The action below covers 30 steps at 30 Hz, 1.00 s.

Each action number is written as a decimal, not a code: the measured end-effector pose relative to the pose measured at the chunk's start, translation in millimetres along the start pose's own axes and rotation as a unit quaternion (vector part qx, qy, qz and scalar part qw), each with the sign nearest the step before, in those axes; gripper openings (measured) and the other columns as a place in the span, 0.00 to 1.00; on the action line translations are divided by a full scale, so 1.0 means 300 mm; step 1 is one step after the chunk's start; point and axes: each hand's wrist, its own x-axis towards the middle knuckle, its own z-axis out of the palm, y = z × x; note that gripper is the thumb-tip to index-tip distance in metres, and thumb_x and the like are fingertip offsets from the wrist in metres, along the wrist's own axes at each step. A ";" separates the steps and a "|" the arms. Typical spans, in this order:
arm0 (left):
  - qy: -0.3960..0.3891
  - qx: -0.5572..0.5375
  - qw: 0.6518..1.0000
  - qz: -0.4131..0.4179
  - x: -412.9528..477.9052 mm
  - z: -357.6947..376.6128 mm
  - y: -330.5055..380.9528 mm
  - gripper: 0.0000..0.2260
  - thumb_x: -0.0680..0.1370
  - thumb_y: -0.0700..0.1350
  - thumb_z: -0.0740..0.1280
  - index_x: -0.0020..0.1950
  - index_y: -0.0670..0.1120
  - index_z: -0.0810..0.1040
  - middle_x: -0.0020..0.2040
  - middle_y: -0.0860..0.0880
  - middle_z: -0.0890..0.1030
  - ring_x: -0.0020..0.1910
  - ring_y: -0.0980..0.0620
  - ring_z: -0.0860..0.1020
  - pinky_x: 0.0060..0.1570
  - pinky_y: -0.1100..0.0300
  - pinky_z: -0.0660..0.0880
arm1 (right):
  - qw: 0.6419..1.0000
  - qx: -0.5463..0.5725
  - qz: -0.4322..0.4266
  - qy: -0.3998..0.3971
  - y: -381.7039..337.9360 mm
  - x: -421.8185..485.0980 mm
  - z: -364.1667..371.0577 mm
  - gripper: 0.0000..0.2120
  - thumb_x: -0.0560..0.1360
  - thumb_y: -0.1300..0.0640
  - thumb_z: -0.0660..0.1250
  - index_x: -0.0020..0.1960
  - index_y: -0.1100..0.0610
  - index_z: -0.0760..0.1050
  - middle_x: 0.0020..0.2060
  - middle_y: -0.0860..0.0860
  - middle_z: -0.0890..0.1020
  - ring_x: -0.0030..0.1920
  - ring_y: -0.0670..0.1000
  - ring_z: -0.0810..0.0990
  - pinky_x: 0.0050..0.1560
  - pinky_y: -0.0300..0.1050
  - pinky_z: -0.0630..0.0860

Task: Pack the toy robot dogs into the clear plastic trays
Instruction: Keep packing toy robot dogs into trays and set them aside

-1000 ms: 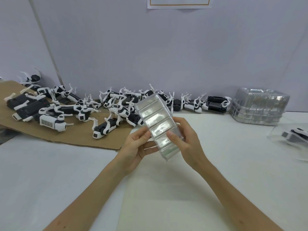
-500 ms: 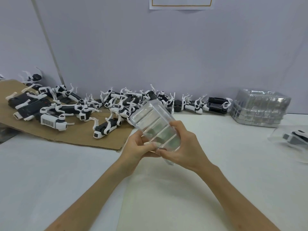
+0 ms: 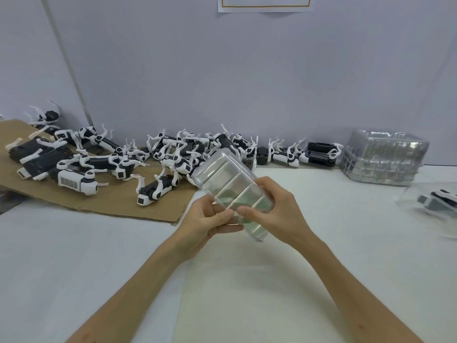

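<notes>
**Person in view: two hands, two forearms**

Left hand (image 3: pixel 207 221) and right hand (image 3: pixel 279 211) both bare; fingers slim, knuckle creases clearest on the right. Left thumb (image 3: pixel 222 216) and right thumb (image 3: pixel 251 213) end in nails that look short, though detail is too fine to judge further. Left forearm (image 3: pixel 138 288) bare from wrist to the lower frame edge; slender at the wrist, broadening toward the edge. Right forearm (image 3: pixel 346 280) bare along all that shows, same slender build. A faint small mark (image 3: pixel 85 334) sits on the left forearm near the bottom edge; a second faint mark (image 3: pixel 359 326) sits low on the right forearm.
</notes>
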 end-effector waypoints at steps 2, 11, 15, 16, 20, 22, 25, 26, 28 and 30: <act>-0.021 -0.001 1.000 -0.003 -0.002 0.004 0.002 0.15 0.75 0.36 0.68 0.62 0.39 0.74 0.44 0.45 0.85 0.47 0.47 0.85 0.50 0.54 0.81 | 1.000 0.026 0.010 -0.003 -0.001 0.001 -0.007 0.18 0.67 0.50 0.78 0.54 0.47 0.77 0.44 0.43 0.84 0.45 0.46 0.84 0.44 0.38 0.78; -0.023 -0.009 1.000 0.013 0.010 0.017 -0.003 0.11 0.79 0.37 0.65 0.60 0.42 0.80 0.54 0.44 0.85 0.52 0.47 0.85 0.51 0.56 0.81 | 0.995 0.077 0.028 0.053 0.001 0.010 -0.002 0.06 0.73 0.51 0.73 0.46 0.51 0.79 0.39 0.56 0.82 0.43 0.61 0.79 0.44 0.55 0.77; 0.059 0.020 0.997 0.035 0.025 0.034 -0.005 0.09 0.74 0.37 0.68 0.47 0.47 0.87 0.43 0.47 0.86 0.41 0.51 0.85 0.44 0.58 0.82 | 0.995 0.051 0.014 0.087 -0.007 0.009 0.029 0.04 0.75 0.52 0.71 0.47 0.52 0.79 0.38 0.49 0.82 0.40 0.54 0.79 0.43 0.48 0.76; 0.085 0.028 0.995 0.038 0.028 0.038 -0.008 0.09 0.73 0.38 0.68 0.45 0.49 0.87 0.41 0.47 0.86 0.39 0.51 0.85 0.42 0.58 0.82 | 0.995 0.038 0.008 0.093 -0.008 0.009 0.035 0.05 0.75 0.51 0.70 0.48 0.52 0.80 0.38 0.47 0.82 0.39 0.52 0.80 0.42 0.45 0.76; 0.107 0.018 0.994 0.026 0.026 0.044 -0.022 0.09 0.71 0.38 0.69 0.44 0.48 0.88 0.42 0.44 0.86 0.41 0.46 0.86 0.42 0.58 0.82 | 0.994 -0.049 -0.011 0.101 0.011 0.007 0.039 0.09 0.75 0.49 0.70 0.51 0.53 0.79 0.35 0.49 0.82 0.36 0.53 0.79 0.41 0.51 0.77; 0.103 0.012 0.995 0.010 0.017 0.035 -0.022 0.08 0.71 0.38 0.71 0.46 0.46 0.87 0.44 0.42 0.86 0.44 0.44 0.86 0.43 0.57 0.82 | 0.992 -0.084 -0.021 0.090 0.027 0.002 0.036 0.11 0.76 0.50 0.71 0.54 0.55 0.78 0.35 0.51 0.82 0.35 0.53 0.79 0.41 0.53 0.77; 0.072 -0.007 0.997 -0.020 0.003 0.031 -0.017 0.05 0.73 0.38 0.74 0.47 0.44 0.87 0.49 0.40 0.85 0.47 0.43 0.84 0.46 0.56 0.81 | 0.994 -0.085 -0.025 0.062 0.036 -0.008 0.029 0.11 0.76 0.51 0.72 0.55 0.54 0.77 0.35 0.52 0.81 0.35 0.52 0.77 0.41 0.49 0.76; 0.060 -0.017 0.998 -0.025 0.001 0.031 -0.016 0.05 0.73 0.39 0.72 0.46 0.45 0.87 0.50 0.41 0.85 0.48 0.43 0.84 0.48 0.55 0.81 | 0.994 -0.083 -0.028 0.062 0.035 -0.008 0.027 0.10 0.76 0.51 0.71 0.54 0.54 0.77 0.35 0.51 0.81 0.35 0.51 0.77 0.40 0.46 0.75; 0.026 -0.042 0.998 -0.024 -0.002 0.032 -0.011 0.07 0.75 0.38 0.69 0.50 0.44 0.86 0.55 0.40 0.85 0.53 0.43 0.84 0.51 0.54 0.81 | 0.995 -0.060 -0.022 0.075 0.028 -0.004 0.023 0.09 0.76 0.51 0.71 0.54 0.53 0.78 0.36 0.46 0.81 0.35 0.47 0.77 0.39 0.41 0.75; -0.011 -0.051 0.999 -0.014 0.001 0.034 -0.005 0.11 0.78 0.37 0.66 0.60 0.40 0.80 0.60 0.40 0.83 0.59 0.41 0.82 0.54 0.54 0.80 | 0.996 -0.015 -0.003 0.092 0.018 0.004 0.015 0.06 0.76 0.53 0.71 0.52 0.53 0.78 0.37 0.45 0.82 0.37 0.47 0.79 0.41 0.40 0.76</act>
